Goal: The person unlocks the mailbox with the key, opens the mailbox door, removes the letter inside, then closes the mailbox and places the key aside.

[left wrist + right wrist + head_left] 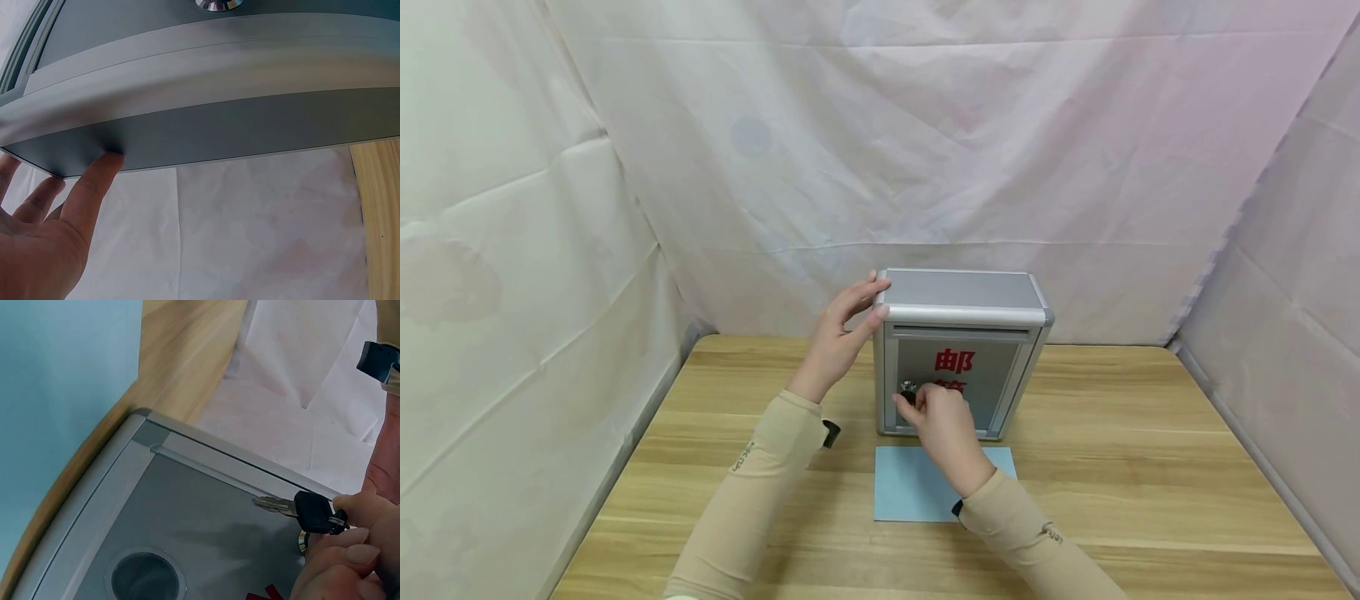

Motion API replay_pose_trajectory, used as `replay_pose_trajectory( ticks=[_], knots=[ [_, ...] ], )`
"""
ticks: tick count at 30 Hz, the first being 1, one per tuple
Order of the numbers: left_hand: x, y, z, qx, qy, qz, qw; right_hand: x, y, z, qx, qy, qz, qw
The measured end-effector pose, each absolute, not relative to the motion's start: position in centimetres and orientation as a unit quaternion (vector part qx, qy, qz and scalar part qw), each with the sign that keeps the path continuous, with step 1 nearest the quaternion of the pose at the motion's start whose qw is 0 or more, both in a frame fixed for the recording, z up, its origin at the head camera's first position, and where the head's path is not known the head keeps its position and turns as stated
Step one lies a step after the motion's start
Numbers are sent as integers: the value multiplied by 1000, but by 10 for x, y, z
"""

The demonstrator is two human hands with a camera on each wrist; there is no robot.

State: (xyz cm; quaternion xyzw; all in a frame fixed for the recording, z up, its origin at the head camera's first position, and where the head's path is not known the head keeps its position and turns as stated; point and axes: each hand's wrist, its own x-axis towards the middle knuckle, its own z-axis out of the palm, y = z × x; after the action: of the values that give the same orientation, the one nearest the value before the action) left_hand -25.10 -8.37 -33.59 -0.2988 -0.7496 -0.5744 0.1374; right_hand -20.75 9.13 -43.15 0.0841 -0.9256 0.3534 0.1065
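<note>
A grey metal mailbox [955,292] with red characters on its front door stands upright on the table. My left hand [842,337] rests against its upper left side, fingers extended, and a fingertip presses the dark side panel [250,128] in the left wrist view. In front of the door, my right hand [943,421] pinches a key at the chrome lock [908,386]. The right wrist view shows a black-headed key [312,511] on a small ring beside these fingers, its blade sticking out over the door. My fingers cover part of the lock there.
A light blue sheet [910,483] lies on the wooden table [1112,467] before the mailbox, partly under my right forearm. Whitish cloth [925,150] hangs behind and at both sides. A round window [145,576] sits low in the mailbox door.
</note>
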Motion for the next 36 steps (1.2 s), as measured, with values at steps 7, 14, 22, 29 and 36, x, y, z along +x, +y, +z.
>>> replay_pose_trajectory(
  ticks=[7,14,22,29,36],
  knots=[
    [-251,-84,-336,-306,-744,-576,142,-206,90,-433,95,-930,327,136],
    [-252,-84,-337,-309,-741,-578,146,-206,90,-432,105,-929,319,153],
    [-252,-84,-338,-311,-740,-577,148,-204,88,-431,113,-934,278,195],
    [-252,-84,-338,-312,-739,-578,147,-202,85,-431,165,-920,232,269],
    [-254,-83,-339,-317,-733,-583,151,-202,85,-434,184,-912,238,280]
  ],
)
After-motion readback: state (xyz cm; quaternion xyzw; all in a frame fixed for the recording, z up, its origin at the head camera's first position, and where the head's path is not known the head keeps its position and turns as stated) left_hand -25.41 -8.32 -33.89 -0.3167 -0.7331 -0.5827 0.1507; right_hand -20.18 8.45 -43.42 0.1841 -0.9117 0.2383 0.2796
